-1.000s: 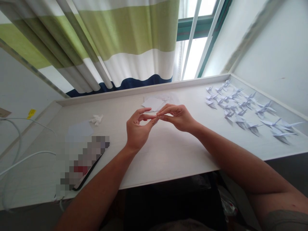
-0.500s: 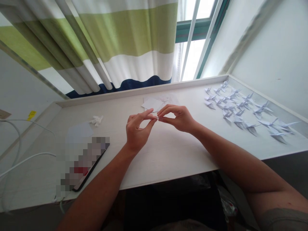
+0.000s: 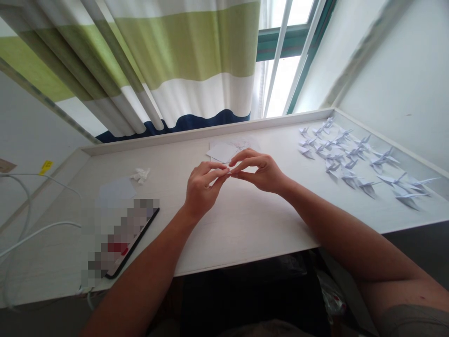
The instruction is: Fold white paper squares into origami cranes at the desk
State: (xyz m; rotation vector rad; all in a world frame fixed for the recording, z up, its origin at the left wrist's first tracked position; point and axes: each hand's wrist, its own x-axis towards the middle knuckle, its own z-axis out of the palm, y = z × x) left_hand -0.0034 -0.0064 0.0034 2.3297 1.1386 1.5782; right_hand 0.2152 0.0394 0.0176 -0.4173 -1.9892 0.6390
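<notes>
Above the middle of the white desk my left hand and my right hand meet at the fingertips. Both pinch a small folded piece of white paper, almost wholly hidden between the fingers. The left hand's fingers are curled in over the thumb. A few loose white paper sheets lie on the desk just behind my hands.
Several folded paper cranes stand in rows at the desk's right end. A crumpled scrap of paper, a white sheet and a dark tablet lie on the left. White cables trail off the left edge. Striped curtain and window behind.
My left hand's fingers have curled down from a raised, spread pose into a tighter pinch. The right hand has kept its place and its pinch at the fingertips.
</notes>
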